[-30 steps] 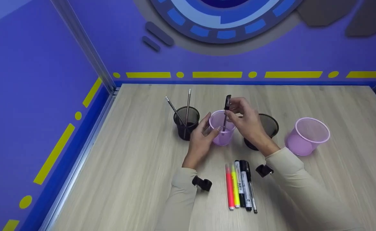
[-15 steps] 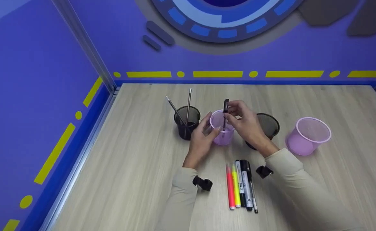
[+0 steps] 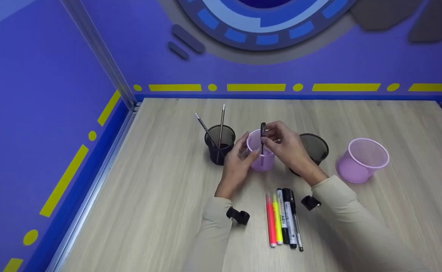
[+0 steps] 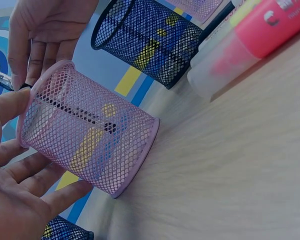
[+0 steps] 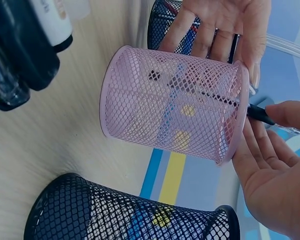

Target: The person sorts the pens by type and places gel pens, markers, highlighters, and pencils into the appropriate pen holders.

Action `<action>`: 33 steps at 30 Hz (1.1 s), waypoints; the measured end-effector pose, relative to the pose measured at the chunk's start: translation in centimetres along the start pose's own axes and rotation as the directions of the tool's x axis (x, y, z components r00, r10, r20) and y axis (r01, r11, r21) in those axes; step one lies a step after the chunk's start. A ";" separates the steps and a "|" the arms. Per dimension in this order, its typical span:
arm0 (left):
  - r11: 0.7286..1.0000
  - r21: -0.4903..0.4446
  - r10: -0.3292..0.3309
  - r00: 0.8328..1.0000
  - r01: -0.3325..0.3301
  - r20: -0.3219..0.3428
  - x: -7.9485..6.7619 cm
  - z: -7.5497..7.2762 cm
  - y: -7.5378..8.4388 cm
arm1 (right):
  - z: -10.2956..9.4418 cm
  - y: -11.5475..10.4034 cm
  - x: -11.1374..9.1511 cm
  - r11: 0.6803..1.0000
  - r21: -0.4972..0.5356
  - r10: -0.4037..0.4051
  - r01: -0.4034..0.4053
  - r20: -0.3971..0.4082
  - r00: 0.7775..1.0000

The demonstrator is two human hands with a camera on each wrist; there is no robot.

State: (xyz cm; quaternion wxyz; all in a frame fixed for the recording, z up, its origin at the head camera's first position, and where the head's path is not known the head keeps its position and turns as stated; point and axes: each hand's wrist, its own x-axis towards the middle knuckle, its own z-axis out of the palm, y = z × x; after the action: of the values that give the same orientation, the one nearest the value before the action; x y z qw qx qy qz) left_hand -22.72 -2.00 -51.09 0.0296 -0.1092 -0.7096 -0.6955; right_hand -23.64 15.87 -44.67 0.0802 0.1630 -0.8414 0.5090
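Observation:
My left hand (image 3: 236, 163) holds a pink mesh pen cup (image 3: 261, 164) upright, its thumb at the rim and its fingers along the far side. Between the thumb and fingers of my right hand (image 3: 287, 147) is a black pen (image 3: 263, 130), pinched near its capped top. The pen's lower part is inside the cup, seen through the mesh in the left wrist view, where the cup wall (image 4: 90, 132) fills the middle. In the right wrist view the pen's dark upper part (image 5: 260, 114) sticks out past the rim.
Left of the hands stands a black mesh cup (image 3: 217, 156) with two pencils (image 3: 221, 124). Another black mesh cup (image 3: 315, 145) is partly behind the right hand, and a second pink cup (image 3: 360, 168) stands farther right. A pink highlighter (image 3: 270, 223), yellow highlighter (image 3: 277, 221) and several pens and markers lie in front.
My right hand has moved down and slightly left, lowering the pen deeper into the pink cup and bringing it more upright. The left hand and the cup stay in place.

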 end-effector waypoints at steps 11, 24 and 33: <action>1.000 -0.005 0.006 1.000 -0.006 -0.011 0.0 0.0 0.1 | 0.0 -0.2 0.1 0.999 -0.033 0.006 -0.005 0.027 1.000; 1.000 -0.003 0.020 1.000 -0.020 0.006 0.0 -0.1 -0.1 | -0.3 -0.4 -0.1 1.000 0.012 0.000 0.000 0.032 1.000; 1.000 -0.018 0.016 1.000 -0.016 0.004 0.0 0.0 -0.1 | -0.9 -0.8 -0.5 1.000 -0.004 -0.021 0.021 0.019 1.000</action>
State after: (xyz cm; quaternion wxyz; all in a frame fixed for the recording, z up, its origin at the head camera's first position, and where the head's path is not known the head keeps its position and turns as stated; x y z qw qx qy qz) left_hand -22.72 -2.01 -51.18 0.0328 -0.1165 -0.7024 -0.7014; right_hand -22.87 16.40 -43.72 0.0777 0.1767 -0.8414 0.5048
